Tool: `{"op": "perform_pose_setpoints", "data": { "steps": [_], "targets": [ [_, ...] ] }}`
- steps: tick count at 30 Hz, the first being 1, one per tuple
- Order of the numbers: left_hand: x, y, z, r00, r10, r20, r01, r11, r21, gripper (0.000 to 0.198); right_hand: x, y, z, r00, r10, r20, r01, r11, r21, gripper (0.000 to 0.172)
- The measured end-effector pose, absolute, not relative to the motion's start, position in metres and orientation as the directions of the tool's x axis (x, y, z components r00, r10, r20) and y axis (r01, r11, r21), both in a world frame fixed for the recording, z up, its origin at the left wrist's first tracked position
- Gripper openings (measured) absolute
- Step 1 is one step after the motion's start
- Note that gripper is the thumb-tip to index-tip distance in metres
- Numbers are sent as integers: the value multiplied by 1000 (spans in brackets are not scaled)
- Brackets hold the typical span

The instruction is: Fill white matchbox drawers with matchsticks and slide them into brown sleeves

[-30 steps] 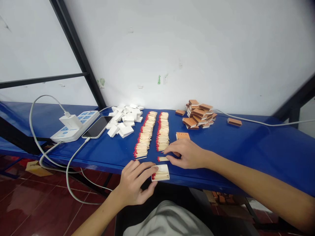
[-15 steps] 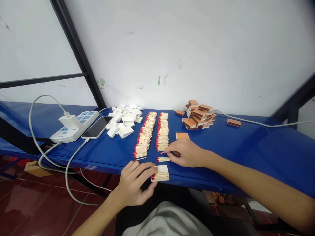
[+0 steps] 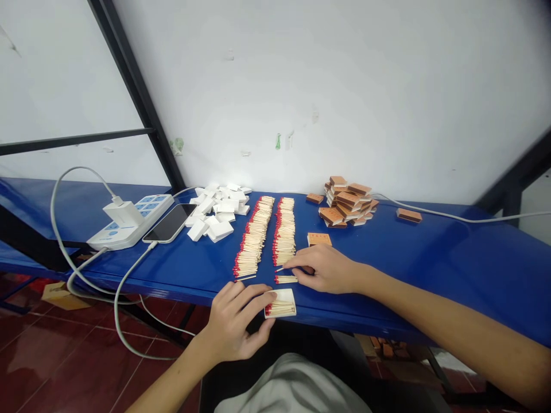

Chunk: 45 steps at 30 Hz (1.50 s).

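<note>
Left hand (image 3: 235,321) is clamping the white tray (image 3: 282,298) at the near edge of the table (image 3: 430,252), right hand (image 3: 327,268) is half-curling fingertips onto the loose matches (image 3: 285,279) just beyond it, grip unclear, and these are looking like light, brittle sticks, best pinching mid-shaft, gently.

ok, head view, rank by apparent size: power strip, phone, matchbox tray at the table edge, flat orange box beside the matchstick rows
1. power strip
2. phone
3. matchbox tray
4. orange box
Tray over box is unsure: the tray sits nearest the camera, which inflates it.
</note>
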<state>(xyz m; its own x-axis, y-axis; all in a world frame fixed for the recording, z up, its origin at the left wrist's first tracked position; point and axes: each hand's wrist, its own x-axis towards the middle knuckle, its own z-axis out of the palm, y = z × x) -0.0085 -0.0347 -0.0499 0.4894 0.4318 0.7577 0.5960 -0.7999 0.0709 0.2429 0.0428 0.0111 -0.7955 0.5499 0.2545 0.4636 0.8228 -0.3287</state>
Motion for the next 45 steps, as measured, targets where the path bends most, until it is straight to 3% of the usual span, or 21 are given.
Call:
{"op": "perform_pose_setpoints", "data": {
  "steps": [7,19,28,45],
  "targets": [
    [-8,-36,-49,487,430,760,593,-802,73,29,242,41,11,-793,547,268,457,825,-333,30],
    [-8,-35,-49,488,435,757,596,-799,75,28,241,48,8,-726,645,240,559,756,-340,12],
    [-8,-35,-49,494,440,750,599,-797,73,30,241,47,8,-708,670,221,576,730,-367,14],
    [-8,-37,-48,491,440,752,612,-789,61,28,241,45,10,-772,576,268,490,808,-326,25]
  ]
}}
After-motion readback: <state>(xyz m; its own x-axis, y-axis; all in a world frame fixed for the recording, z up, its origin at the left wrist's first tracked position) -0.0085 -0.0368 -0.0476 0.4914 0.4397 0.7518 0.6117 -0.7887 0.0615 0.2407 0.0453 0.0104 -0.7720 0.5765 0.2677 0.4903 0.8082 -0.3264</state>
